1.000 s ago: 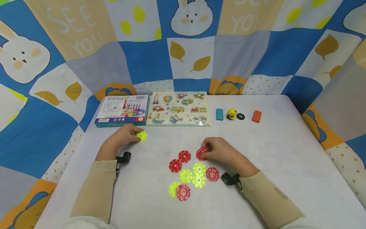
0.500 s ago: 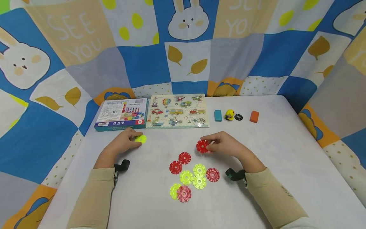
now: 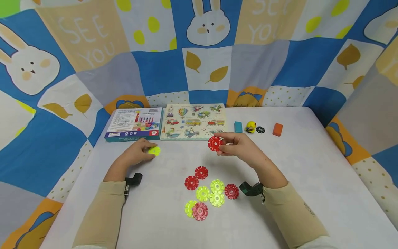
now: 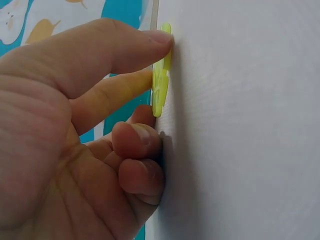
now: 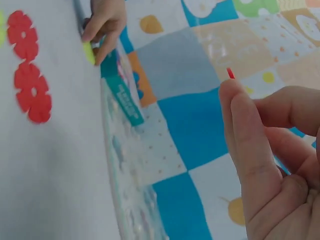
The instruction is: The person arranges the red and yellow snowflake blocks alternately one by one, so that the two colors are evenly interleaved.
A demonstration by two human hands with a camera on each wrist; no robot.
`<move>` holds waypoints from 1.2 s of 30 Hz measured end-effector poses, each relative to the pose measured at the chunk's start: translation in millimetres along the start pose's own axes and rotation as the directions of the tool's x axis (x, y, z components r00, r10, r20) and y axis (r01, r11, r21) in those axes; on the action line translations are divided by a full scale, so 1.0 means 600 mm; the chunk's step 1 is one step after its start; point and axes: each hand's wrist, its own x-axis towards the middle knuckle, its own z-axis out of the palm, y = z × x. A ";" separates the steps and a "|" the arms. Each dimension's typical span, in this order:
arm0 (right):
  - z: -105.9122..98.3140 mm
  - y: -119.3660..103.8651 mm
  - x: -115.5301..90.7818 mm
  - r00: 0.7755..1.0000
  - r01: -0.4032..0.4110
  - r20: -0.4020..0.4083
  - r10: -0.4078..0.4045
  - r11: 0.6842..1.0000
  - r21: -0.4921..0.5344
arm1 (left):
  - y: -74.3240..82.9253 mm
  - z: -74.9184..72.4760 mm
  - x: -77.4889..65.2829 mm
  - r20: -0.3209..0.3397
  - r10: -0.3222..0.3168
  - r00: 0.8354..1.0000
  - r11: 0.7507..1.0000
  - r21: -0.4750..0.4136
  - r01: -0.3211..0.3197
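Observation:
My left hand pinches a yellow-green notched plastic disc by its edge, low at the table in front of the box. Seen from the left wrist, this disc stands edge-on between thumb and fingers, the other fingers curled beside it. My right hand holds a red notched disc raised over the table, near the puzzle board's front edge. Only a sliver of red shows past the fingertips in the right wrist view. Below lie several loose discs, red and yellow-green; one red disc overlaps a yellow-green one.
A cardboard box and a picture puzzle board lie side by side at the back. To their right are a teal block, a yellow duck, a black round chip and an orange block. Patterned cloth hangs behind.
My right hand has lifted the red disc off the table beside the loose discs and carried it away from me, slightly left. The left hand keeps its disc nearly in place.

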 end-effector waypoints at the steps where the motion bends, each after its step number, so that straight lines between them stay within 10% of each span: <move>1: 0.004 -0.006 0.002 1.000 0.006 -0.005 -0.006 1.000 0.006 | 0.000 -0.001 0.000 0.000 -0.001 1.000 1.000 0.000 0.001; 21: 0.152 -0.067 0.105 0.992 0.120 0.057 -0.115 0.989 -0.084 | -0.003 0.001 0.003 0.002 -0.040 0.999 0.999 -0.024 0.040; 30: 0.227 -0.018 0.178 1.000 0.016 0.003 -0.016 0.979 -0.204 | 0.002 -0.001 -0.001 0.002 -0.058 0.998 0.998 -0.017 0.058; 36: 0.260 0.010 0.210 0.995 -0.070 -0.089 0.036 0.910 -0.410 | -0.001 -0.003 0.000 -0.003 -0.038 0.999 0.999 -0.026 0.038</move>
